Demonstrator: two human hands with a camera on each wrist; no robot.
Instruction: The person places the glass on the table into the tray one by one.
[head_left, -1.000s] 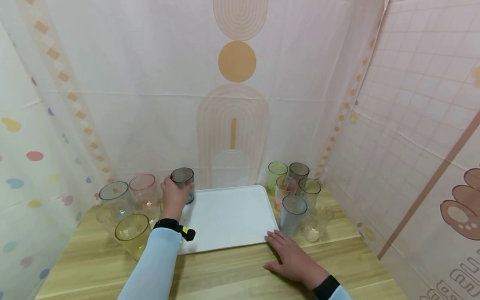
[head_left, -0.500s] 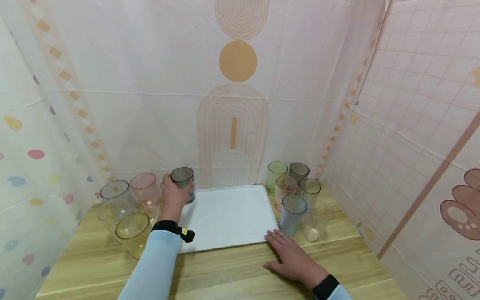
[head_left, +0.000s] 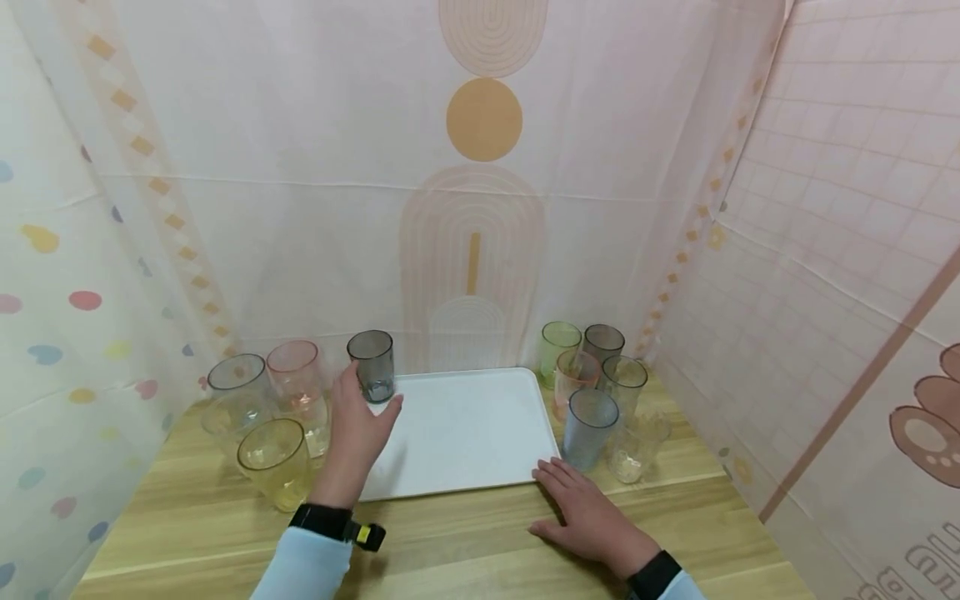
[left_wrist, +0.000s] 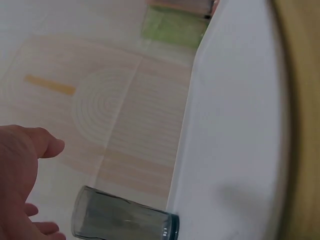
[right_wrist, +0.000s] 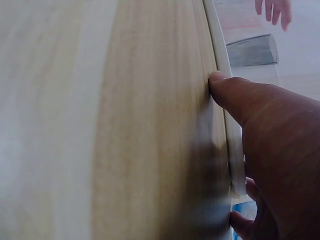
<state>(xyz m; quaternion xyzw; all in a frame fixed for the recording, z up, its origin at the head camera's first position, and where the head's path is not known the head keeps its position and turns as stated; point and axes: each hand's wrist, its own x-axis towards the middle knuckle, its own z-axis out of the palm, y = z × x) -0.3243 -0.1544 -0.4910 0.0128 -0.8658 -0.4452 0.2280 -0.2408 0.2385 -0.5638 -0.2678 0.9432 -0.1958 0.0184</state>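
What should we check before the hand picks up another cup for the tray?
1. Grey cup stands upright on the tray's far left corner: ok.
2. Left hand has let go of it, fingers spread, nothing held: ok.
3. Right hand rests flat on the table by the tray edge: ok.
4. Bare tray room for more cups: ok.
5. Yellow cup is upright beside the left hand: ok.
6. Whether the cups are dry inside: cannot tell.
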